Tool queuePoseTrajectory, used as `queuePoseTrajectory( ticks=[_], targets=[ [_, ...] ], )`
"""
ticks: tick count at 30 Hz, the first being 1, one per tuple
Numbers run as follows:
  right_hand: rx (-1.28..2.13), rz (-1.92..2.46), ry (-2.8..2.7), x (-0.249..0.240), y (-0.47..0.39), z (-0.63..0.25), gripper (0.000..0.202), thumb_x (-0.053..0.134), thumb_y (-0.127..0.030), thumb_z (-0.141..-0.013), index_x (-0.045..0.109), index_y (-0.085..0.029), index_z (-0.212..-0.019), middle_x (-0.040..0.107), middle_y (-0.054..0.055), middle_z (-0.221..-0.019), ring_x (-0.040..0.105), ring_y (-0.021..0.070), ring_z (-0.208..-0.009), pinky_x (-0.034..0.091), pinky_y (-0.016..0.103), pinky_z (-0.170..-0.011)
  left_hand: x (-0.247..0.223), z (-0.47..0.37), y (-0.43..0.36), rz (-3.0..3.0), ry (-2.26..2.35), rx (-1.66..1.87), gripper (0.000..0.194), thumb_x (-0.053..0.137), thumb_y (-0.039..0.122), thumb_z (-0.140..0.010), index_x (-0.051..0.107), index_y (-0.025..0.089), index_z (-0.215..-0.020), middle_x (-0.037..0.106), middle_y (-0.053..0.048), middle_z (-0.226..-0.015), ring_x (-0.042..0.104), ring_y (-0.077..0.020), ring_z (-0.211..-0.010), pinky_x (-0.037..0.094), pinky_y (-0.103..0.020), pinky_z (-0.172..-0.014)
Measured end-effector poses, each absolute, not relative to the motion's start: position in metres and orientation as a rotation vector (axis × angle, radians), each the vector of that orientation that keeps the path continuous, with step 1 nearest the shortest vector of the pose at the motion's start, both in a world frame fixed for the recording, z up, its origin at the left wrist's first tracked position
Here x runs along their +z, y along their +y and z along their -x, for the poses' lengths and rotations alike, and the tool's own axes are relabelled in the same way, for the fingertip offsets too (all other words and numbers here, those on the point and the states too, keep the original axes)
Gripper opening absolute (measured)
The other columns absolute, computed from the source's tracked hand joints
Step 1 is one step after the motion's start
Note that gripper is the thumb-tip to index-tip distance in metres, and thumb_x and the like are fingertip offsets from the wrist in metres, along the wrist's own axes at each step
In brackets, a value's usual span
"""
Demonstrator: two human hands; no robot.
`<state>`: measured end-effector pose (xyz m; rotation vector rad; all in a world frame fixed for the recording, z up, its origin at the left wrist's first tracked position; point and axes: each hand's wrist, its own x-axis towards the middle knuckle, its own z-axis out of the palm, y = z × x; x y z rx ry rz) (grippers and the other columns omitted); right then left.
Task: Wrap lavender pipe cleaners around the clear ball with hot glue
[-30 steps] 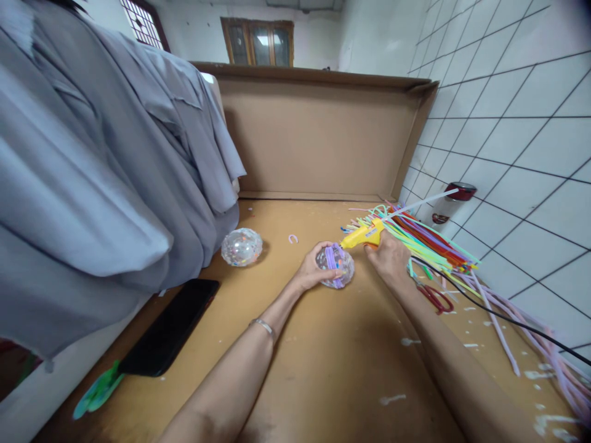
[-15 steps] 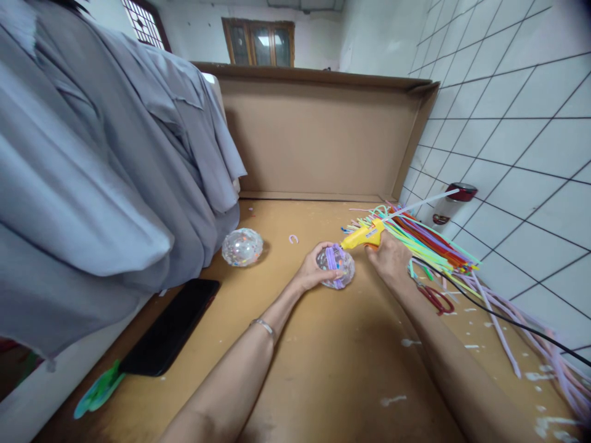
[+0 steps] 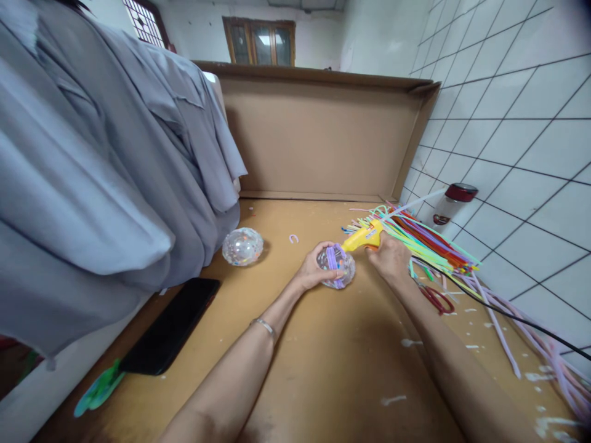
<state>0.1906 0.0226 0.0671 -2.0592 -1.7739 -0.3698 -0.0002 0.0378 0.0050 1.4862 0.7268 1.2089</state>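
My left hand (image 3: 314, 269) is closed around a clear plastic ball (image 3: 348, 269) with coloured specks, just above or on the wooden table. Purple pipe cleaner (image 3: 331, 258) runs in a band across the ball. A yellow hot glue gun (image 3: 364, 236) is gripped in my right hand (image 3: 390, 257), its nozzle at the upper edge of the purple strip; I cannot tell whether it touches. A glue stick (image 3: 418, 202) sticks out of the gun's back. To the left, a second clear speckled ball (image 3: 242, 247) rests on the table.
Bundled coloured pipe cleaners (image 3: 429, 243) lie at the right by the tiled wall, near red-handled scissors (image 3: 436, 298), a black cord (image 3: 484, 301) and a red-lidded jar (image 3: 455, 203). A black phone (image 3: 170, 326) lies left. Cardboard (image 3: 318, 135) stands behind; grey cloth (image 3: 115, 154) hangs left.
The glue gun has tilted slightly, its glue stick now a little lower at the back. My left hand and the ball stay in nearly the same place.
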Motion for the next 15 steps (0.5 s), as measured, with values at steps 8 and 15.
queuePoseTrajectory(
  ticks=[8, 15],
  targets=[
    [-0.308, 2.14, -1.723, 0.0691, 0.0257, -0.1929, 0.03, 0.054, -0.036, -0.08, 0.063, -0.016, -0.101, 0.07, 0.011, -0.087, 0.062, 0.0249, -0.081, 0.032, 0.029, -0.059, -0.0001, 0.0, 0.0407, -1.474, 0.7, 1.196, 0.08, 0.089, 0.039, -0.044, 0.054, 0.016, -0.112, 0.061, -0.007, -0.109, 0.06, -0.0211, -0.099, 0.046, -0.031, -0.092],
    [-0.309, 2.14, -1.709, 0.0688, 0.025, -0.1913, 0.03, 0.055, -0.036, -0.081, 0.063, -0.016, -0.102, 0.07, 0.012, -0.088, 0.063, 0.0253, -0.082, 0.032, 0.029, -0.059, 0.0, -0.001, 0.0402, -1.465, 0.697, 1.19, 0.082, 0.09, 0.041, -0.043, 0.054, 0.016, -0.112, 0.062, -0.007, -0.11, 0.061, -0.0218, -0.1, 0.046, -0.033, -0.094]
  ],
)
